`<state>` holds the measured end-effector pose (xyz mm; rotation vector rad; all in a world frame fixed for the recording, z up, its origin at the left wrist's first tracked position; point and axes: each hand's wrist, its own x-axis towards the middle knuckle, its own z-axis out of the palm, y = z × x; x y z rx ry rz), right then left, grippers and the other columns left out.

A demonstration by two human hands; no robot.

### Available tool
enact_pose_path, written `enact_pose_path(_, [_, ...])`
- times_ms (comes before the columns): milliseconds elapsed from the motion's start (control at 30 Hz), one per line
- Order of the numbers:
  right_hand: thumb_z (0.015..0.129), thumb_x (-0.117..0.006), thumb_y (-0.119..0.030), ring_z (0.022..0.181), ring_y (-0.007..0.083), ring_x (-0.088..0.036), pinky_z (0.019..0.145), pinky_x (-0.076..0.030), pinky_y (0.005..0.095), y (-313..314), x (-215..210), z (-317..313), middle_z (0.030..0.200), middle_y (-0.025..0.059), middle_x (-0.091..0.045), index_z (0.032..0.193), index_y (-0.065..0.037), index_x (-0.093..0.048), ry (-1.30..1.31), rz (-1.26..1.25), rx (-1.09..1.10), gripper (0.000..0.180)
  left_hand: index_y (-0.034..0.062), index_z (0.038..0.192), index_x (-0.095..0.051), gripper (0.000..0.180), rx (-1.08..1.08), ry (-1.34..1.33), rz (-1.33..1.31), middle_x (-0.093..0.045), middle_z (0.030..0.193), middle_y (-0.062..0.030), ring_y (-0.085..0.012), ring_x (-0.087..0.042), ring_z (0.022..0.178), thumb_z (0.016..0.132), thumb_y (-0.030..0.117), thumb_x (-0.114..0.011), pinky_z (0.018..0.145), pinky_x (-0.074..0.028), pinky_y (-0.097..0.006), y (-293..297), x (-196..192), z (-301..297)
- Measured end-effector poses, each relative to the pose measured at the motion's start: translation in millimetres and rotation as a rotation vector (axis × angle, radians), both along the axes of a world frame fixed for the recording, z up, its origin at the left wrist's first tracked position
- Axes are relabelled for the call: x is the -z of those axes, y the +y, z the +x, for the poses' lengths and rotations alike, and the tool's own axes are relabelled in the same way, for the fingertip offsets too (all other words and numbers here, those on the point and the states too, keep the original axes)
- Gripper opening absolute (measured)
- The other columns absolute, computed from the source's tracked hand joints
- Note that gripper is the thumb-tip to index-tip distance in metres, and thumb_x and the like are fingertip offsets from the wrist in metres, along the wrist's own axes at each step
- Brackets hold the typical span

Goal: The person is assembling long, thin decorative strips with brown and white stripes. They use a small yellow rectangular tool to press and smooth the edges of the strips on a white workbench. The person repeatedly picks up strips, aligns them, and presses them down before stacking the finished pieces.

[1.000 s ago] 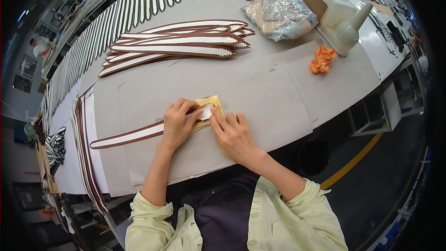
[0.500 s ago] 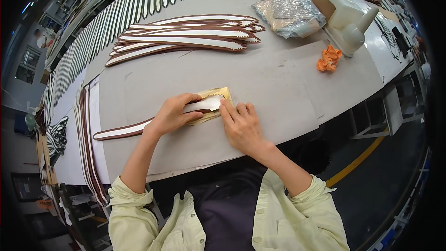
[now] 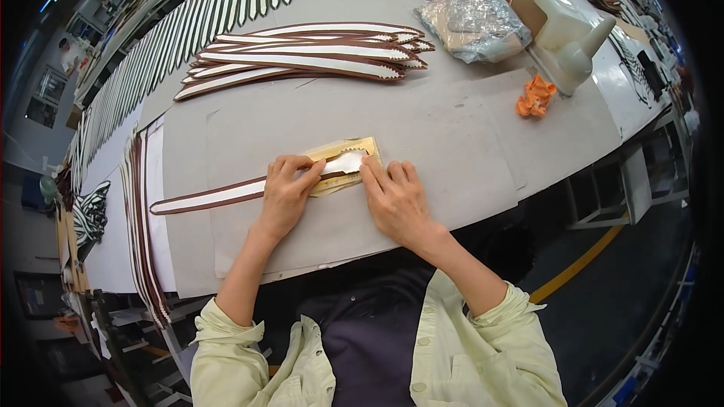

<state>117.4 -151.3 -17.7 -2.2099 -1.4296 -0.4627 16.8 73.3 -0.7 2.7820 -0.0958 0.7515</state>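
Note:
A long brown strap [image 3: 207, 200] with a white middle lies across the table, its jagged, wider end resting on a small yellowish block [image 3: 369, 145]. My left hand [image 3: 280, 194] is closed on the strap just left of the block, thumb and fingertips drawn together at its edge. At the jagged end, my right hand [image 3: 398, 202] pinches the strap's tip between thumb and forefinger, while its other fingers curl loosely. Part of the block is hidden beneath the strap and my fingers.
Beyond my hands lies a pile of similar brown-and-white straps [image 3: 302, 56]. Dark-edged strips [image 3: 181, 30] line the far edge. At the right are a plastic-wrapped package [image 3: 475, 24], a whitish bottle [image 3: 569, 60] and a crumpled orange piece [image 3: 536, 96]. More straps [image 3: 139, 218] hang off the left side.
My left hand has shifted slightly right and turned, its fingers going from spanning the strap to pinching at its edge. The strap lies straighter. My right hand stays at the jagged end.

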Motion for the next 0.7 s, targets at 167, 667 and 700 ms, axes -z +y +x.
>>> enact_pose_path(167, [0.079, -0.067, -0.005, 0.099, 0.0312, -0.059, 0.094, -0.046, 0.0454, 2.3, 4.5, 3.7, 0.128, 0.0175, -0.065, 0.121, 0.008, -0.064, -0.015, 0.049, 0.005, 0.044, 0.0087, 0.114, -0.078, 0.028, -0.032, 0.017, -0.083, -0.069, 0.100, -0.0055, -0.0239, -0.064, 0.088, 0.086, 0.007, -0.077, 0.073, -0.057, -0.036, 0.4, 1.3, -9.8])
enact_pose_path(667, [0.088, -0.069, -0.008, 0.103, 0.0298, -0.057, 0.093, -0.043, 0.0439, 17.7, -4.6, 6.8, 0.116, 0.0129, -0.062, 0.105, 0.002, -0.069, 0.160, 0.219, 0.012, 0.020, 0.0044, 0.105, -0.080, 0.019, 0.025, 0.122, -0.381, -0.069, 0.109, -0.0092, -0.0260, -0.065, 0.099, 0.087, 0.010, -0.079, 0.085, -0.055, -0.038, -19.6, 3.4, 56.5])
enact_pose_path(700, [0.089, -0.069, -0.008, 0.103, 0.0299, -0.057, 0.094, -0.043, 0.0441, 17.1, -3.3, 7.2, 0.119, 0.0134, -0.062, 0.105, 0.002, -0.069, 0.177, 0.231, 0.012, 0.019, 0.0050, 0.106, -0.080, 0.019, 0.042, 0.111, -0.369, -0.069, 0.108, -0.0089, -0.0257, -0.065, 0.098, 0.087, 0.009, -0.079, 0.084, -0.055, -0.038, -19.0, 5.0, 57.6])
